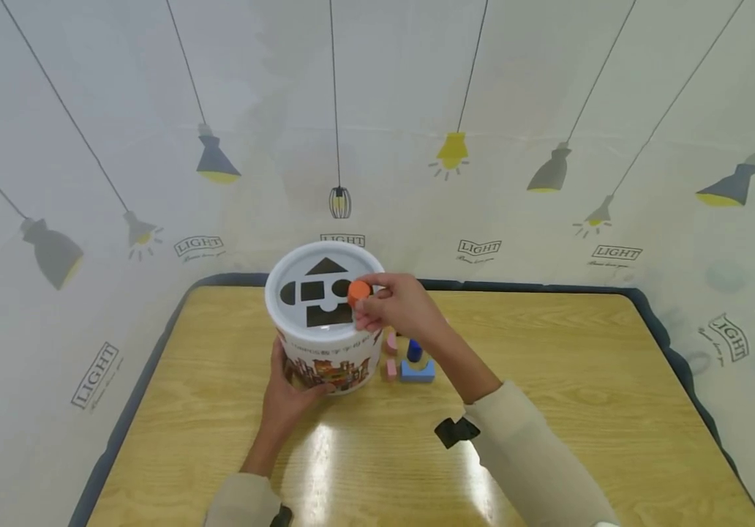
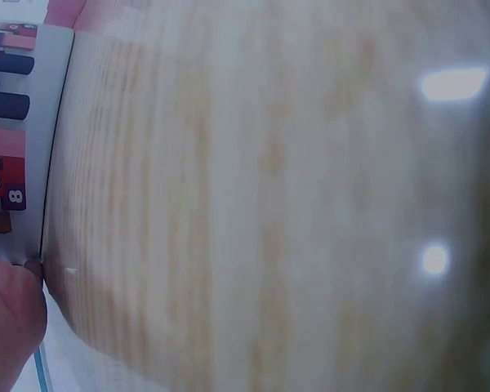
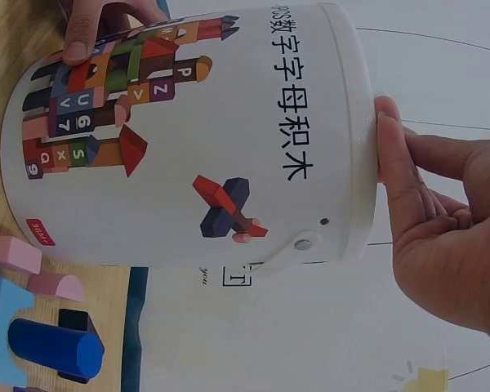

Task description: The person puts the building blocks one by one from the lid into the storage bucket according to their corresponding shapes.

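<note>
A white bucket [image 1: 325, 362] with printed blocks on its side stands on the wooden table [image 1: 581, 410]; its white lid [image 1: 285, 274] has several shape holes. My left hand [image 1: 287, 391] grips the bucket's lower front wall, its fingertips [image 3: 88, 31] showing on the print in the right wrist view. My right hand [image 1: 393, 304] pinches a round orange block [image 1: 358, 291] over the lid's right side, by the round hole. The bucket [image 3: 188, 139] fills the right wrist view, with my right hand [image 3: 441, 229] at the lid's edge. The left wrist view shows the bucket's wall [image 2: 12, 122] and blurred table [image 2: 269, 204].
To the right of the bucket lie pink blocks [image 1: 391, 355], a dark blue cylinder [image 1: 414, 350] and a light blue arch block [image 1: 418, 371]. The table has a dark rim [image 1: 660, 329]. A lamp-patterned sheet [image 1: 549, 110] walls in the back and sides.
</note>
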A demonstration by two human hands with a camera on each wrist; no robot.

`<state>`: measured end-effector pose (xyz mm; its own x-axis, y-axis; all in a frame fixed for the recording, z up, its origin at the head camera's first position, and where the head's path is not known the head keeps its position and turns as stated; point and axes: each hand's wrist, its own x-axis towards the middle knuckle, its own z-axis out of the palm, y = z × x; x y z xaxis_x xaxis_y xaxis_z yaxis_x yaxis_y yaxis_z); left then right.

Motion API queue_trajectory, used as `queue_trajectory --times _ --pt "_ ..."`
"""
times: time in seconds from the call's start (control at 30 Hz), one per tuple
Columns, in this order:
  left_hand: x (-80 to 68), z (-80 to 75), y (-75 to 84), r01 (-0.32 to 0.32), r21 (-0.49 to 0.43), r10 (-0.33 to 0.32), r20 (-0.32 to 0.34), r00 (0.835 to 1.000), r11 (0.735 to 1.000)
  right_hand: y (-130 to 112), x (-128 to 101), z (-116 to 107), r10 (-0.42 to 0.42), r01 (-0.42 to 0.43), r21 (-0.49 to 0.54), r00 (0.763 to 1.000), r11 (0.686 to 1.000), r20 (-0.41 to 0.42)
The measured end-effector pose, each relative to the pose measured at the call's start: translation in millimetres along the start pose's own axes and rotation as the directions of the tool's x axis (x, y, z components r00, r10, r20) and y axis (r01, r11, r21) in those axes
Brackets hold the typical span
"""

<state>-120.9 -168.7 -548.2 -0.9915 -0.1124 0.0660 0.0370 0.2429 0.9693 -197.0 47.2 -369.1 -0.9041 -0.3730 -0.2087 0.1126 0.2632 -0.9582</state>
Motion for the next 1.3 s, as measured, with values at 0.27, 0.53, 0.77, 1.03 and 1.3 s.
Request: queue_trajectory --times 0.27,0.53,0.77,1.03,1.3 --pt "1.6 0.5 -1.7 -0.028 -0.006 0.028 -0.014 1.0 1.0 -5 9 3 -0.001 0.001 0.01 1.0 1.0 0.024" --pt "2.1 0.4 -1.4 -0.022 0.001 0.022 -0.003 1.0 1.0 -11 19 7 0.024 -0.023 -0.035 0.999 0.999 0.029" --pt "1.4 -0.4 -2.1 -0.015 -0.001 0.015 -0.009 1.0 1.0 -14 28 14 0.042 -0.041 -0.053 0.999 0.998 0.018" --pt "2.4 -0.5 -2.2 -0.032 0.01 0.032 -0.007 0.999 0.999 -16 33 19 0.113 -0.113 -0.032 0.993 0.993 -0.019" --pt "11.0 3.2 -29.2 -0.052 -0.002 0.052 -0.02 0.998 0.999 -14 37 20 0.136 -0.137 -0.019 0.989 0.99 -0.05"
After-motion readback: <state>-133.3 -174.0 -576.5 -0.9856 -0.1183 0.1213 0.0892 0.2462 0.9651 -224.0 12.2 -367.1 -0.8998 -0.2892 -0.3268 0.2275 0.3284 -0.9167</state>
